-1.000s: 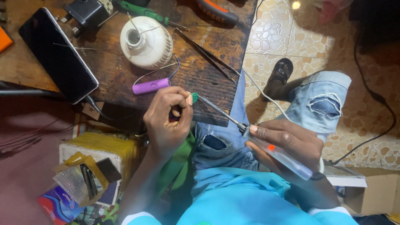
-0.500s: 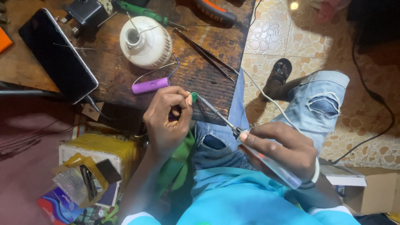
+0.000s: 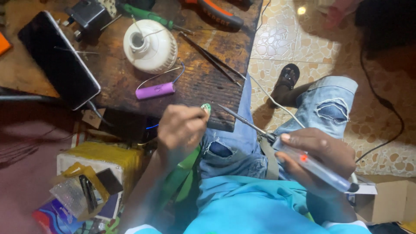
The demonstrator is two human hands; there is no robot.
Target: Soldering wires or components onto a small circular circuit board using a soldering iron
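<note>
While the left hand (image 3: 182, 130) pinches a small green board (image 3: 206, 108) at frame centre, by the table (image 3: 208, 86) edge, the right hand (image 3: 318, 154) at lower right is clamped around a soldering iron (image 3: 299, 158), tip just right of the board, not touching. Purple battery (image 3: 155, 91), white bulb (image 3: 149, 45), phone (image 3: 58, 58), tweezers (image 3: 212, 58) lie upper left.

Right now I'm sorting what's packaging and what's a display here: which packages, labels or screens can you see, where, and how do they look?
Phone: upper left of the wooden table, flat dark rectangle, screen off.
Yellow box: below the table edge, left of the left hand, yellow top, pale sides.
Cardboard box: lower right, on the floor, brown, open, by the right hand.
Colourful packet: bottom left corner, blue and red.
</note>
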